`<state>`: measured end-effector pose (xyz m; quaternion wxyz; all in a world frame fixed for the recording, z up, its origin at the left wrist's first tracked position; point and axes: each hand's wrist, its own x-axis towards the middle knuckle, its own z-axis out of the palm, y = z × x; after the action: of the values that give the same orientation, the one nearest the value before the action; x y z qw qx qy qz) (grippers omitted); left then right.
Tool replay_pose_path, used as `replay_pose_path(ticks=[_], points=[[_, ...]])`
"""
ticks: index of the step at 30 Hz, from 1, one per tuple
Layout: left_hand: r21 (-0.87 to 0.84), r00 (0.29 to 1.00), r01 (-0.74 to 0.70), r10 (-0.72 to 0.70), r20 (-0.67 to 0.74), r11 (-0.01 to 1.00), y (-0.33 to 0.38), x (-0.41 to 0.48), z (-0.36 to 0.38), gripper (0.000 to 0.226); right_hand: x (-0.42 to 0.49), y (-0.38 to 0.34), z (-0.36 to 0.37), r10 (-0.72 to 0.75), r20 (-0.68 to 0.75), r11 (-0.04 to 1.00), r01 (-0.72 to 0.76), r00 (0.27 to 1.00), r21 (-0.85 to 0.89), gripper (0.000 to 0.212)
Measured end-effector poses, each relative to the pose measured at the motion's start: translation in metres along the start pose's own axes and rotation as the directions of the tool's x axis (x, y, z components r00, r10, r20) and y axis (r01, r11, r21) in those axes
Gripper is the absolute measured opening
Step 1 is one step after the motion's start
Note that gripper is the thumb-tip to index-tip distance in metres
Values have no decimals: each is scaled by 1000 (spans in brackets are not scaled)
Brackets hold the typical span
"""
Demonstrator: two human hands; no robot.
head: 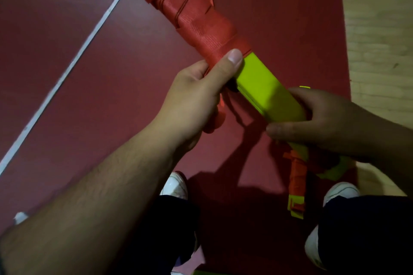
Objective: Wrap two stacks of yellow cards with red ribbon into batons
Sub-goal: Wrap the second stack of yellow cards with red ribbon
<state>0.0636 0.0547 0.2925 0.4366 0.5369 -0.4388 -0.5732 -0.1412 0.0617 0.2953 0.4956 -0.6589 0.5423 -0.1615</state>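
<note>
Left hand: the left hand [199,94] is clamped round the cards [266,87] where the wrapping ends, thumb flat on the last turn. Its fingers curl out of sight behind the stack.
Right hand: the right hand [330,123], deep in shadow, grips the bare lower end of the cards, thumb under and fingers over. Its fingertips are hard to make out.
Cards: a long yellow stack held in the air, slanting from the top edge of the view down toward the mat's right edge. Only the stretch between the two hands shows bare.
Ribbon: red ribbon [190,13] covers the upper half in crossed turns, and its top is cut off by the frame. A loose tail hangs beside it, and another strand drops below the left hand.
Second stack: a second stack [296,204], yellow with a red band, shows under the right wrist. It is partly hidden, and whether it joins the held cards cannot be told.
Floor: a dark red mat [78,118] with a white stripe [67,69], and wood floor [380,29] beyond its right edge.
Feet: white shoes [176,185] below dark trousers, half covered.
</note>
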Motion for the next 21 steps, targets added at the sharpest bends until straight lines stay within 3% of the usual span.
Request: replay_pose_path(ticks=[3, 7, 9, 13, 18, 21], points=[[-43, 996, -26, 30, 79, 999, 0, -1, 0, 34, 0, 6, -8, 25, 206, 974, -70, 978, 213, 49], [-113, 960, -48, 77, 269, 992, -1, -4, 6, 24, -4, 14, -6, -50, 486, 836, -230, 873, 498, 65], [-133, 939, -50, 92, 331, 990, -1, -6, 11, 24, -8, 14, -5, -107, 526, 800, -241, 844, 550, 52], [-60, 947, -43, 60, 316, 997, -1, -3, 11, 29, -10, 10, -2, -76, 391, 844, -150, 917, 516, 13], [200, 977, -21, -23, 214, 980, 0, 3, 1, 50, -7, 8, 7, -45, 169, 923, -24, 985, 385, 11], [271, 983, -61, 12, 181, 961, 2, 3, 2, 58, -3, 8, 9, -26, 80, 955, 1, 996, 295, 21]])
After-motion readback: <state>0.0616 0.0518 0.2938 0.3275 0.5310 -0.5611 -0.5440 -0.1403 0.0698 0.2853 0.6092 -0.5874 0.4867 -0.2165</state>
